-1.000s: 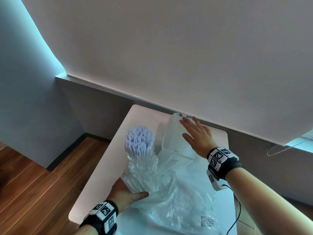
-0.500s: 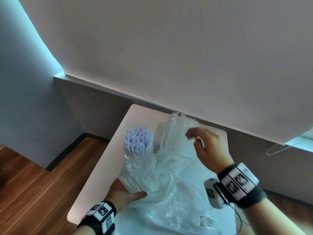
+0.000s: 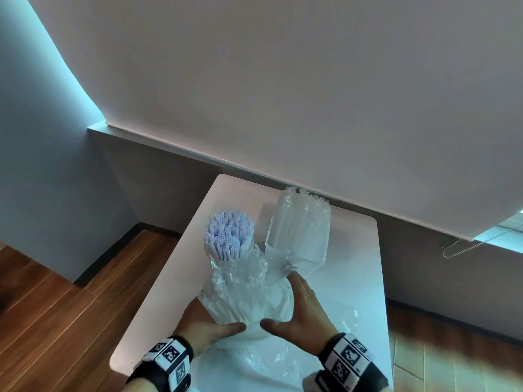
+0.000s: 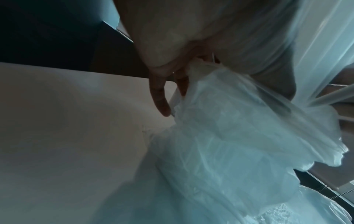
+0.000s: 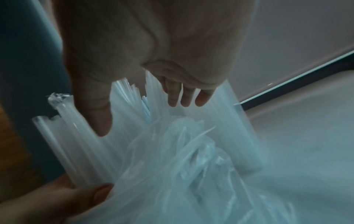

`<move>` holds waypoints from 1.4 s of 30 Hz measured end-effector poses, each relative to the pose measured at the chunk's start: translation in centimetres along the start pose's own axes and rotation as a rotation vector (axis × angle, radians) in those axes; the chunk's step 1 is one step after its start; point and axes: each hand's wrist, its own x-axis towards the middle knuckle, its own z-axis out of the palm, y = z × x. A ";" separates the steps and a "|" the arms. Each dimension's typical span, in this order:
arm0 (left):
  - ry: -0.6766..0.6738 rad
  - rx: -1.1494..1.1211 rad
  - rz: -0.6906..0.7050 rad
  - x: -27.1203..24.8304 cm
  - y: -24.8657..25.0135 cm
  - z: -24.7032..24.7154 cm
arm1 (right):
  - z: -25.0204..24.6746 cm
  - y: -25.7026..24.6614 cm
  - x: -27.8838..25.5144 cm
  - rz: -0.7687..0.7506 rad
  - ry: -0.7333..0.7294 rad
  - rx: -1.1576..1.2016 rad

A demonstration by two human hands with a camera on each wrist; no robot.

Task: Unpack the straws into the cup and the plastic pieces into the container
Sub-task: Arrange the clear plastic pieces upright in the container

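Note:
A tall bundle of white straws (image 3: 228, 236) stands upright on the white table (image 3: 353, 278), its lower half wrapped in a crumpled clear plastic bag (image 3: 246, 290). My left hand (image 3: 210, 325) grips the bundle's base through the bag, thumb in front. My right hand (image 3: 300, 304) lies with straight fingers against the bag's right side, thumb spread toward the left thumb. Behind stands a clear plastic container (image 3: 300, 230) with clear plastic pieces in it. In the right wrist view the straws (image 5: 76, 144) and bag (image 5: 182, 159) lie under the spread right hand (image 5: 142, 115). The left fingers (image 4: 161, 97) press against the bag (image 4: 239, 136).
The table's left edge (image 3: 158, 281) drops to a wooden floor (image 3: 56, 306). Loose bag film (image 3: 283, 360) spreads over the near table. A window sill and roller blind (image 3: 283, 94) close off the far side, with a bead chain (image 3: 458, 246) at the right.
My right hand left the container at the back and came toward me to the right side of the bag. The left hand kept its hold on the bundle.

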 end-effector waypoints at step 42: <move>-0.248 0.006 0.228 -2.0 4.5 -0.5 | 2.5 -3.0 3.0 0.037 -0.072 0.259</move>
